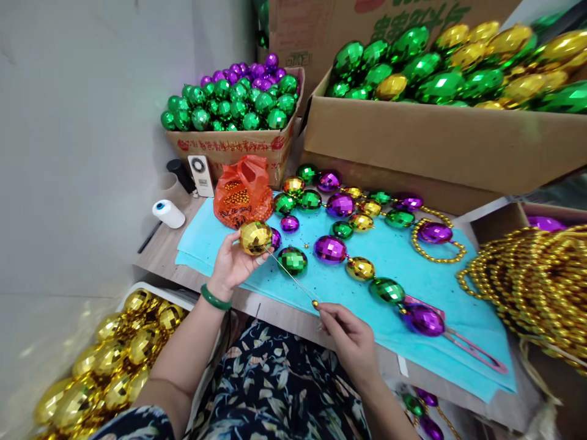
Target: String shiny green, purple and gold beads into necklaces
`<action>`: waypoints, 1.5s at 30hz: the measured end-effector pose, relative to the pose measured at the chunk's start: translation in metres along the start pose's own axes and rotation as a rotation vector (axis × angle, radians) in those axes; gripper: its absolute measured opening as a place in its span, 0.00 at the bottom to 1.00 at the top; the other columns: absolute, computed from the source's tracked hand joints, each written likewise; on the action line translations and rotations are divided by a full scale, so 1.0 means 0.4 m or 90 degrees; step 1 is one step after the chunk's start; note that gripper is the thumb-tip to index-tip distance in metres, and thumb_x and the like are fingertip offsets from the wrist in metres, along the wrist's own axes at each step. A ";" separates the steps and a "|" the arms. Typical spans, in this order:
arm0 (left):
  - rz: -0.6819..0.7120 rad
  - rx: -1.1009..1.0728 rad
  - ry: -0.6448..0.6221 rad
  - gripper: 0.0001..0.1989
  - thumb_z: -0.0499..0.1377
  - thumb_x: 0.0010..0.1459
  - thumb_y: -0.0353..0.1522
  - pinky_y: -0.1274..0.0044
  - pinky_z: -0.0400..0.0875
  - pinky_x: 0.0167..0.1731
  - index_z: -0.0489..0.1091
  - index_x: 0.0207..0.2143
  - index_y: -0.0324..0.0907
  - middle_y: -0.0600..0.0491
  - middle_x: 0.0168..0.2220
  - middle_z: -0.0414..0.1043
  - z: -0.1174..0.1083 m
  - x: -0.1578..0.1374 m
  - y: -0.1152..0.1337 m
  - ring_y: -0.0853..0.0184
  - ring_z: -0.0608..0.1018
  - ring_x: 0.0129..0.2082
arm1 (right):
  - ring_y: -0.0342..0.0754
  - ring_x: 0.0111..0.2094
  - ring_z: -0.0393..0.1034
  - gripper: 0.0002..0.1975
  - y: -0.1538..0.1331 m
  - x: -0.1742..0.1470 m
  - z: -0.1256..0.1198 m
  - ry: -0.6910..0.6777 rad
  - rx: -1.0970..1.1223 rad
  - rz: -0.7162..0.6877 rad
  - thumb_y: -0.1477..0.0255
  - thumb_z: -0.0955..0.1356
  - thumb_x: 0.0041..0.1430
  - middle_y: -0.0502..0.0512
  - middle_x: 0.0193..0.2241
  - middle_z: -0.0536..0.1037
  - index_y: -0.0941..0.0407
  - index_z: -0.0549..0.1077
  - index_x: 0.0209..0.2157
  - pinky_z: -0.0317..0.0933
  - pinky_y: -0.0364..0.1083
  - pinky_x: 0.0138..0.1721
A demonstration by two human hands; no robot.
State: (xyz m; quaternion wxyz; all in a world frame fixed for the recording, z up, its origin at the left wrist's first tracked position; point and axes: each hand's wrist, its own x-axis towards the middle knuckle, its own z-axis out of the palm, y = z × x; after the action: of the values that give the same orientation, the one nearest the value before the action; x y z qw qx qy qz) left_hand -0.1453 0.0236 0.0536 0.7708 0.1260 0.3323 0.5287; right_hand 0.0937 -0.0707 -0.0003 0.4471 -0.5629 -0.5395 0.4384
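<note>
My left hand (230, 261) is closed around a large faceted gold ball (255, 238), raised over the front of the cloth. From that ball a thin needle or wire (293, 278) slants down to a small gold bead (315, 303). The fingertips of my right hand (346, 336) pinch at this bead; I cannot tell whether they grip the bead itself or the thread behind it. Just beyond the gold ball lie a loose green ball (292, 261) and a partly hidden purple ball (275, 239). A strung garland (330, 249) of purple, gold and green balls curves across the cloth.
A turquoise cloth (440, 293) covers the table. Pink-handled scissors (479, 353) lie partly under the garland. Behind stand a red bag of beads (244, 194), a thread spool (169, 214) and ball-filled cartons (426, 131). Gold bead strands (532, 275) pile at right; a bin of gold balls (110, 360) stands lower left.
</note>
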 end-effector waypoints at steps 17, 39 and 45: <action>0.216 0.281 -0.197 0.36 0.70 0.42 0.34 0.66 0.68 0.49 0.60 0.53 0.49 0.49 0.51 0.65 0.026 -0.047 -0.124 0.58 0.72 0.49 | 0.42 0.19 0.63 0.09 0.037 0.041 -0.020 0.001 0.113 0.075 0.66 0.70 0.49 0.50 0.17 0.71 0.57 0.77 0.27 0.59 0.41 0.21; 0.215 0.331 -0.222 0.38 0.70 0.42 0.31 0.67 0.66 0.52 0.58 0.55 0.50 0.48 0.56 0.60 0.018 -0.058 -0.128 0.54 0.67 0.55 | 0.43 0.19 0.62 0.11 0.021 0.043 -0.038 -0.022 0.096 0.071 0.63 0.70 0.50 0.50 0.16 0.70 0.57 0.76 0.24 0.59 0.42 0.22; 0.227 0.353 -0.239 0.38 0.70 0.42 0.32 0.67 0.65 0.53 0.59 0.55 0.49 0.47 0.56 0.60 0.024 -0.060 -0.127 0.54 0.67 0.55 | 0.43 0.20 0.63 0.10 0.036 0.043 -0.049 -0.040 0.113 0.060 0.65 0.70 0.50 0.50 0.17 0.70 0.57 0.77 0.25 0.60 0.42 0.24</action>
State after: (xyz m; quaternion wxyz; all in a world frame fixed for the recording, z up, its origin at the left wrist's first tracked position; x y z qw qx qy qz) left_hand -0.1070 -0.0171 0.0421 0.6512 0.4801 0.2884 0.5122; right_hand 0.1164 -0.0543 -0.0104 0.4567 -0.5318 -0.4851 0.5228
